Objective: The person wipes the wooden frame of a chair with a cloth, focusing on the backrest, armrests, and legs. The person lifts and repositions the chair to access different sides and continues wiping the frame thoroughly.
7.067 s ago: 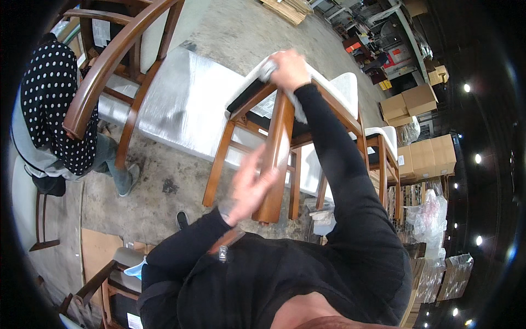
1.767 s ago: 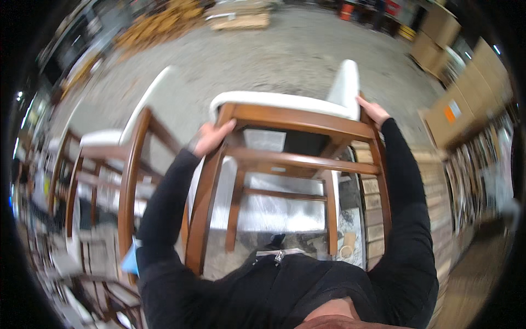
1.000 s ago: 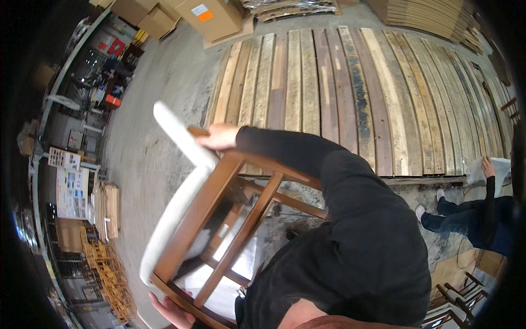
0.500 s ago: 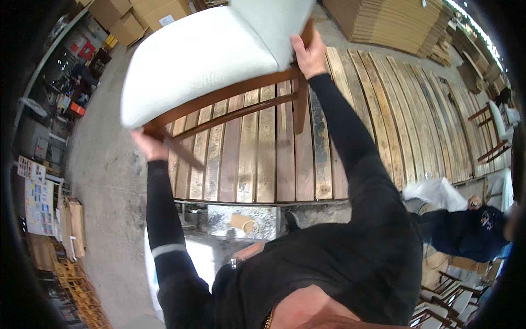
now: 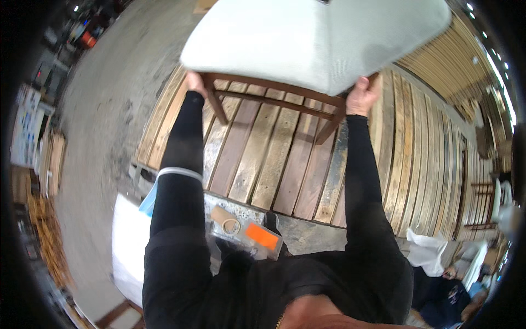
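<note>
A chair (image 5: 257,41) with a pale upholstered seat and back and a brown wooden frame is in front of me, over the slatted wooden platform (image 5: 241,181). My left hand (image 5: 195,83) is closed at the seat's front corner, by the top of a leg; its fingertips are hidden behind the frame. On the other side, my right hand (image 5: 362,97) grips the wooden frame where seat and backrest meet, thumb on top. Two near legs show below the seat; whether they touch the slats I cannot tell.
Below the platform's near edge lie a tape roll (image 5: 230,225) and an orange card (image 5: 262,236). White wrapping (image 5: 129,241) lies at my left. Stacked cardboard (image 5: 452,60) stands far right, near another chair (image 5: 496,205). A co-worker in dark clothing (image 5: 444,293) is at lower right.
Both hands have carried the chair to the right in view and turned it, so its near edge now slopes the other way. More of the backrest shows. My head view has shifted too.
</note>
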{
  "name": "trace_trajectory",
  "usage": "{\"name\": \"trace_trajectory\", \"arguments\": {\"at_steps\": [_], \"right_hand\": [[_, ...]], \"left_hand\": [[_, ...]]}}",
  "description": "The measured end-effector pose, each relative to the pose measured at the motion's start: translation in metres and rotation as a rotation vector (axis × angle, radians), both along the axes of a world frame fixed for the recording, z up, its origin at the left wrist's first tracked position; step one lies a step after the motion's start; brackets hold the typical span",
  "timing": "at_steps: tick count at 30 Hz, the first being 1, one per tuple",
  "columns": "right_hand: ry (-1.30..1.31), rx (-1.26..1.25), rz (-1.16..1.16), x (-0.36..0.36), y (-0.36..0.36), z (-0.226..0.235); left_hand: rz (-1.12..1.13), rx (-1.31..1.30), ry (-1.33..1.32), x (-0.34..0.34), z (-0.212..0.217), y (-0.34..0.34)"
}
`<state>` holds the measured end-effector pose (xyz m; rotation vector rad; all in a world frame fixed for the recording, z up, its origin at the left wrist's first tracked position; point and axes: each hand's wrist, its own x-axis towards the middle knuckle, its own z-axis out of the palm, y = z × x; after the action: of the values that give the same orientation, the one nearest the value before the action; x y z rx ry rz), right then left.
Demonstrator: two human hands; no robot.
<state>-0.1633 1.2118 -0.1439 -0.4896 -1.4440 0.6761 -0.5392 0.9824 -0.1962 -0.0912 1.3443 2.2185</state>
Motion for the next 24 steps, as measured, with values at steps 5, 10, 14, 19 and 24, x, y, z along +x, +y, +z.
{"name": "trace_trajectory", "arguments": {"at_steps": [5, 10, 14, 19, 24], "right_hand": [[-0.108, -0.051, -0.075, -0.002, 0.021, -0.026], [-0.420, -0.296, -0.291, 0.020, 0.005, -0.045], [-0.858, -0.318, -0.042, 0.073, -0.122, -0.111], [-1.935, -0.175, 1.102, 0.136, -0.396, -0.244], [-2.080, 0.570, 1.921, 0.123, -0.645, -0.275]], "left_hand": [[-0.007, -0.468, 0.430, 0.012, -0.005, -0.005], [-0.042, -0.526, 0.859, 0.188, -0.023, -0.079], [-0.474, -0.686, 0.830, 0.354, -0.070, -0.255], [-0.496, -1.174, 0.155, 0.506, -0.107, -0.576], [0.528, -1.197, -0.006, 0.601, -0.059, -0.813]]}}
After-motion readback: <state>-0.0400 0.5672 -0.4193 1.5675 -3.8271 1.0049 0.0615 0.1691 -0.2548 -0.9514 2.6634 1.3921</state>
